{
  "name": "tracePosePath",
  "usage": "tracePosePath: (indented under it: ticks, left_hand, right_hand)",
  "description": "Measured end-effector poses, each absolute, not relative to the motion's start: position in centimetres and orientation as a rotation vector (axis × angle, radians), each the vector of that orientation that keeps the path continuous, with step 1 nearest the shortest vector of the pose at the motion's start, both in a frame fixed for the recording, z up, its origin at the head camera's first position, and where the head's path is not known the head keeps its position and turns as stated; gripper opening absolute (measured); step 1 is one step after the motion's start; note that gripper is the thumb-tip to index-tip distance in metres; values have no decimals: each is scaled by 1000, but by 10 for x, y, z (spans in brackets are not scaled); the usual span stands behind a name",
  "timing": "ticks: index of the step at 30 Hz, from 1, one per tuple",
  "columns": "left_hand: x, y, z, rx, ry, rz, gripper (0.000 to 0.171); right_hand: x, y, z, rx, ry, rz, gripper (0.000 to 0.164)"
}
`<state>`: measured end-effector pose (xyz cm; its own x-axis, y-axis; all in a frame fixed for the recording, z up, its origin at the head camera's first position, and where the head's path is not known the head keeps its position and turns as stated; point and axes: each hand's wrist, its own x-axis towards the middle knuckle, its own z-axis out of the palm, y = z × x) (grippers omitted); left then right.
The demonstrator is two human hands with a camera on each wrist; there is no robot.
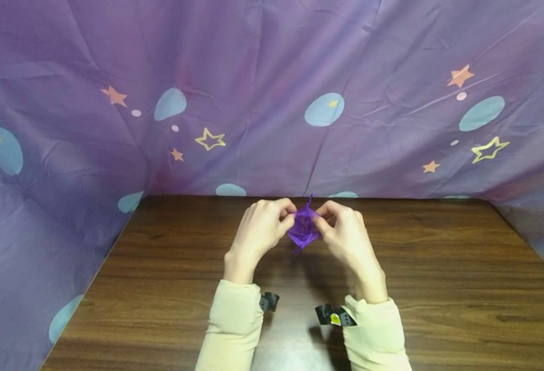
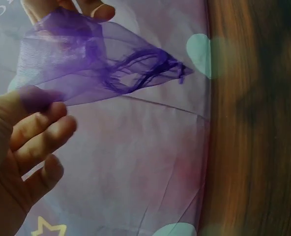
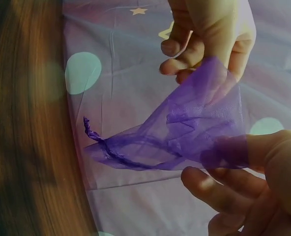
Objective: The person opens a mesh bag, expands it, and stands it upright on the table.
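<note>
Between the hands is a small sheer purple organza pouch (image 1: 303, 238), held up over the far part of the table. My left hand (image 1: 261, 226) pinches its left edge between thumb and fingers. On the opposite edge, my right hand (image 1: 346, 232) pinches the fabric the same way. The thumbs show through the thin cloth in both wrist views. Spread between the two grips, the pouch (image 2: 81, 73) tapers to a point. Inside the taper a darker purple ribbon (image 2: 158, 61) forms a loop. A twisted ribbon end (image 3: 90, 129) sticks out past the cloth in the right wrist view.
A dark wood-grain table (image 1: 170, 288) lies under the hands. Behind it and at the sides hangs a purple cloth (image 1: 262, 62) printed with stars and blue ovals. Black wrist cameras, one on the left cuff (image 1: 269, 302) and one on the right cuff (image 1: 334, 314), sit above the table.
</note>
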<state>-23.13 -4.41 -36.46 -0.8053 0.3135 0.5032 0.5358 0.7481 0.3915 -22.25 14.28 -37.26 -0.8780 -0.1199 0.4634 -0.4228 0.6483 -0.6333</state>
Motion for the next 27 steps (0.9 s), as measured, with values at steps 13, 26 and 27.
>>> tracePosePath:
  ticks: [13,26,27]
  left_hand:
    - [-233,-35,-367,-489,-2445,-853,11]
    - [-234,-36,-371,-556,-2552,-928,6]
    - [-234,-37,-371,-566,-2562,-928,6]
  right_hand:
    - [-223,142,-372,408,-2414,1135,9]
    - [-224,142,-374,355,-2370,1163,15]
    - [-224,143,-374,352,-2367,1164,15]
